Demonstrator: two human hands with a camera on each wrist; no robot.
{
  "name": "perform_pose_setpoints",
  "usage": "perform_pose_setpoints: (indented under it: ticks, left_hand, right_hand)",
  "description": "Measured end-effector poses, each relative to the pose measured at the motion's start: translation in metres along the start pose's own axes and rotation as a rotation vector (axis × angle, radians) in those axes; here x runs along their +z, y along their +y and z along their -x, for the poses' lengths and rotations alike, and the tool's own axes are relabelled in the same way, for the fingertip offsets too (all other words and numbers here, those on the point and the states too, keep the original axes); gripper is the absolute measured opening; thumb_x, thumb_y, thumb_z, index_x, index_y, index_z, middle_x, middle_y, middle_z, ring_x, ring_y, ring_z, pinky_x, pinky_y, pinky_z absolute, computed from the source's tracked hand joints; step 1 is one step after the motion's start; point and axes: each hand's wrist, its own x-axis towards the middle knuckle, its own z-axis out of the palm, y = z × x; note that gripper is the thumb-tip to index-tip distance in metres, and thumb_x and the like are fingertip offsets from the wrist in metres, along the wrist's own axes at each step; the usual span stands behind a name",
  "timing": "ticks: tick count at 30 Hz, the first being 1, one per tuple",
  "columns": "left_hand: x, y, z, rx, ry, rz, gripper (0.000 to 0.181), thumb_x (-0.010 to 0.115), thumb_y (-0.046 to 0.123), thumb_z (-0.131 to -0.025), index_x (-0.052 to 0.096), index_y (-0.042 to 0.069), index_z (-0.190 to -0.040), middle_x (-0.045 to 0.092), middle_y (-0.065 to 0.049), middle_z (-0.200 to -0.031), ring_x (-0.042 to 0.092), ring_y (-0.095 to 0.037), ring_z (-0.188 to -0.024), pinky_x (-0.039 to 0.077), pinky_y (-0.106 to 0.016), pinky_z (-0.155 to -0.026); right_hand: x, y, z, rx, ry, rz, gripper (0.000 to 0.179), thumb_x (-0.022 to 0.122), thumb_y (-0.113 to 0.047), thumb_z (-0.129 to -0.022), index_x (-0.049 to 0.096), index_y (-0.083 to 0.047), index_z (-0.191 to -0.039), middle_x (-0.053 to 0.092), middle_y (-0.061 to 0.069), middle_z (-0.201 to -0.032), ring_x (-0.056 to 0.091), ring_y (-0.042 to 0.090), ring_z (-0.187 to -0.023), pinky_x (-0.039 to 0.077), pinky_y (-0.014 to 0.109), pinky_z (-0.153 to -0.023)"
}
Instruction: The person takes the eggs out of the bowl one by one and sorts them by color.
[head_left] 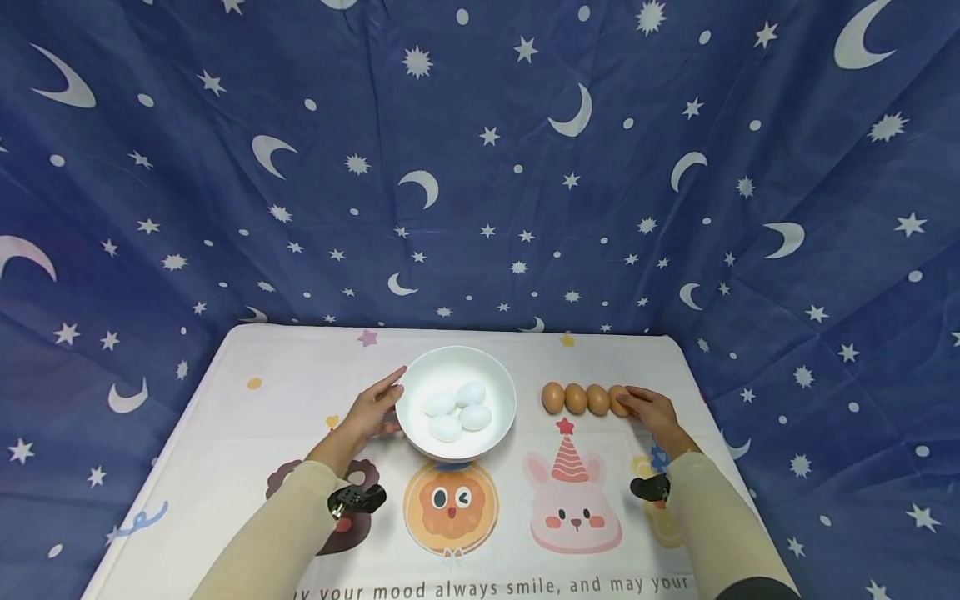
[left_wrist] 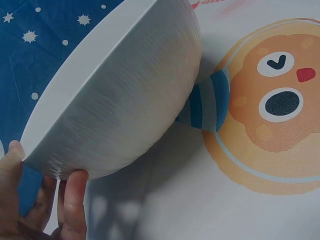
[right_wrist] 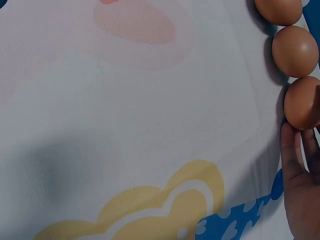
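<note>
A white bowl (head_left: 487, 446) with several white eggs (head_left: 445, 428) in it is at the middle of the table. My left hand (head_left: 372, 408) grips its left side; in the left wrist view the thumb is at the rim and the other fingers (left_wrist: 76, 200) lie against the outer wall (left_wrist: 125, 100). To the right of the bowl, several brown eggs (head_left: 575, 398) lie side by side in a row. My right hand (head_left: 654, 412) holds the rightmost brown egg (right_wrist: 302, 105) at its outer end, with fingertips against the shell. Part of that egg is cut off in the right wrist view.
A white tablecloth (head_left: 225, 467) printed with cartoon figures and lettering covers the table. Behind it and at both sides hangs a blue curtain (head_left: 465, 200) with moons and stars. Black straps with devices (head_left: 357, 500) are on both wrists.
</note>
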Motion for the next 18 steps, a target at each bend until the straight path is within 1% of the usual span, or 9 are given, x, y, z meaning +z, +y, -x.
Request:
perform_pose_setpoints:
  ticks: [2,5,8,11,13,15,18]
  left_hand:
    - [-0.0001,-0.0004,0.0001,-0.003,-0.001,0.001,0.050,0.048,0.033,-0.105,0.035,0.032,-0.153,0.042,-0.017,-0.150,0.048,-0.039,-0.131,0.064,-0.034,-0.077]
    - [0.0000,0.0001,0.0005,0.000,-0.001,0.003,0.050,0.048,0.033,-0.105,0.035,0.032,-0.153,0.042,-0.017,-0.151,0.048,-0.039,-0.132,0.064,-0.035,-0.078]
    - [0.0003,0.0006,0.0009,0.001,0.000,0.002,0.050,0.048,0.033,-0.105,0.035,0.032,-0.153,0.042,-0.017,-0.150,0.048,-0.039,-0.132,0.064,-0.035,-0.078]
    - [0.0002,0.0001,0.0004,0.002,-0.001,0.001,0.050,0.048,0.033,-0.105,0.035,0.032,-0.153,0.042,-0.017,-0.151,0.048,-0.039,-0.132,0.064,-0.035,-0.078]
    - [0.0001,-0.0007,-0.0002,0.002,-0.001,-0.001,0.050,0.048,0.033,-0.105,0.035,0.032,-0.153,0.042,-0.017,-0.151,0.048,-0.039,-0.131,0.064,-0.035,-0.078]
    - [-0.0001,-0.0013,-0.0007,0.004,-0.002,0.001,0.050,0.048,0.033,-0.105,0.035,0.032,-0.153,0.042,-0.017,-0.150,0.049,-0.038,-0.131,0.064,-0.035,-0.078]
    - [0.0000,-0.0016,-0.0009,0.006,0.000,0.006,0.050,0.048,0.032,-0.105,0.035,0.032,-0.153,0.043,-0.017,-0.150,0.050,-0.037,-0.130,0.064,-0.035,-0.077]
  right_hand:
    - [0.0011,0.0006,-0.0009,0.011,-0.008,0.010,0.066,0.065,-0.035,-0.096,0.042,0.001,-0.147,0.043,0.023,-0.150,0.051,0.028,-0.128,0.055,0.022,-0.096]
    - [0.0024,0.0005,-0.0013,0.008,-0.023,0.005,0.067,0.064,-0.035,-0.096,0.040,0.001,-0.148,0.041,0.024,-0.151,0.046,0.033,-0.134,0.052,0.030,-0.104]
    - [0.0028,0.0006,-0.0015,-0.008,-0.028,0.000,0.066,0.063,-0.033,-0.097,0.040,0.003,-0.147,0.042,0.025,-0.149,0.050,0.031,-0.128,0.054,0.029,-0.101]
    - [0.0027,0.0016,-0.0017,-0.026,-0.016,-0.024,0.064,0.065,-0.030,-0.095,0.043,0.005,-0.145,0.047,0.026,-0.145,0.059,0.022,-0.114,0.057,0.024,-0.092]
    - [0.0025,0.0023,-0.0017,-0.035,-0.017,-0.030,0.064,0.065,-0.029,-0.095,0.043,0.006,-0.144,0.048,0.026,-0.144,0.060,0.018,-0.109,0.058,0.024,-0.090]
    - [0.0022,0.0022,-0.0006,-0.030,-0.022,-0.039,0.064,0.065,-0.029,-0.095,0.042,0.005,-0.145,0.048,0.026,-0.144,0.061,0.019,-0.109,0.057,0.027,-0.093]
    - [0.0019,0.0006,0.0019,-0.009,-0.024,-0.022,0.066,0.065,-0.032,-0.096,0.041,0.003,-0.146,0.046,0.024,-0.146,0.057,0.027,-0.119,0.055,0.035,-0.100]
